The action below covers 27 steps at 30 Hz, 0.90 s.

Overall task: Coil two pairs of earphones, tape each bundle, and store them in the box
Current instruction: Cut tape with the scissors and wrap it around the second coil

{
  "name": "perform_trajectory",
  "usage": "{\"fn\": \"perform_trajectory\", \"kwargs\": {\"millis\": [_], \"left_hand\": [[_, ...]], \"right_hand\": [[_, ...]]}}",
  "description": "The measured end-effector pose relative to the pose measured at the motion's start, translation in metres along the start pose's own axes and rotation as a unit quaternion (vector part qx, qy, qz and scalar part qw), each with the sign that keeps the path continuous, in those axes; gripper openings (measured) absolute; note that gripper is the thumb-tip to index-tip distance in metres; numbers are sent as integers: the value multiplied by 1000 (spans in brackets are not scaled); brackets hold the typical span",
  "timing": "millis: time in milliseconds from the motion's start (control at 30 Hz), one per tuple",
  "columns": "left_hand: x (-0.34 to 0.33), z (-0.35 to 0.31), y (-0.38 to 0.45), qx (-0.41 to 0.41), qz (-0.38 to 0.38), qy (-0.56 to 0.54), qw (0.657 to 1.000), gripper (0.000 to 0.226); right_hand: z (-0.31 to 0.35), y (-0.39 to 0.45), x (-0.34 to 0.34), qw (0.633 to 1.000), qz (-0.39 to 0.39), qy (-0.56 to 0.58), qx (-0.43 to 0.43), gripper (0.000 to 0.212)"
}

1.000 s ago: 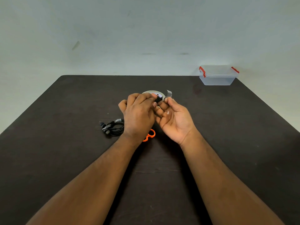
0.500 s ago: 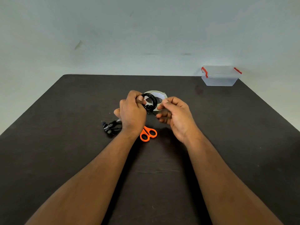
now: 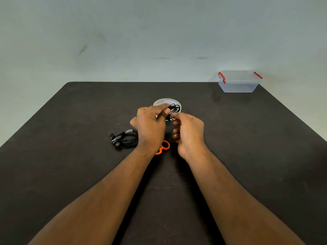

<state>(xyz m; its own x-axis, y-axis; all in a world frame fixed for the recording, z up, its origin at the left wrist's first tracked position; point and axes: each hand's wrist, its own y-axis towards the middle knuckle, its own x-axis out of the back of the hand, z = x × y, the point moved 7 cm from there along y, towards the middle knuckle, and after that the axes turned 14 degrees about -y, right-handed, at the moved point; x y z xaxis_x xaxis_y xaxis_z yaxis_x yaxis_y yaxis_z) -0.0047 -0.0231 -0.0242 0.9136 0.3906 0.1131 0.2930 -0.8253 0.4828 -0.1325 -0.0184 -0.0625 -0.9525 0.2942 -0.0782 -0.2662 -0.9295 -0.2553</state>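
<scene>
Mid-wrap: left hand [image 3: 150,127] pinches the black earphone coil [image 3: 174,110] just over the tape roll [image 3: 163,102]; right hand [image 3: 188,130] pinches the clear tape strip [image 3: 172,114] onto it. Risk: strip folds on itself, coil springs loose. Lidded box [image 3: 238,82] well right of roll.

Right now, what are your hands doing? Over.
Left hand grips coiled earphones. Right hand pinches tape strip. Box lidded.

Dark matte table [image 3: 70,174] against pale greenish wall [image 3: 123,32]; faint scuffs on wall; even light.
</scene>
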Motion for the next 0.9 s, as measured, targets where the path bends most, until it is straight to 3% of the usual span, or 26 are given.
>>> {"fn": "perform_trajectory", "kwargs": {"millis": [167,267,567,800,900], "left_hand": [[-5,2,2,-41,22,-26,999,29],[1,0,3,-59,0,-21,998,18],[-3,-3,-1,-53,2,-7,999,13],[-7,-3,-6,-39,-7,47,998,12],[-7,-1,-5,-11,5,13,1000,14]], "right_hand": [[0,2,4,999,-17,37,-10,19],[0,2,6,999,-22,30,-13,14],[-1,1,2,1000,-14,14,-1,13],[0,1,0,998,-2,54,7,16],[0,1,-4,994,34,100,2,18]]}}
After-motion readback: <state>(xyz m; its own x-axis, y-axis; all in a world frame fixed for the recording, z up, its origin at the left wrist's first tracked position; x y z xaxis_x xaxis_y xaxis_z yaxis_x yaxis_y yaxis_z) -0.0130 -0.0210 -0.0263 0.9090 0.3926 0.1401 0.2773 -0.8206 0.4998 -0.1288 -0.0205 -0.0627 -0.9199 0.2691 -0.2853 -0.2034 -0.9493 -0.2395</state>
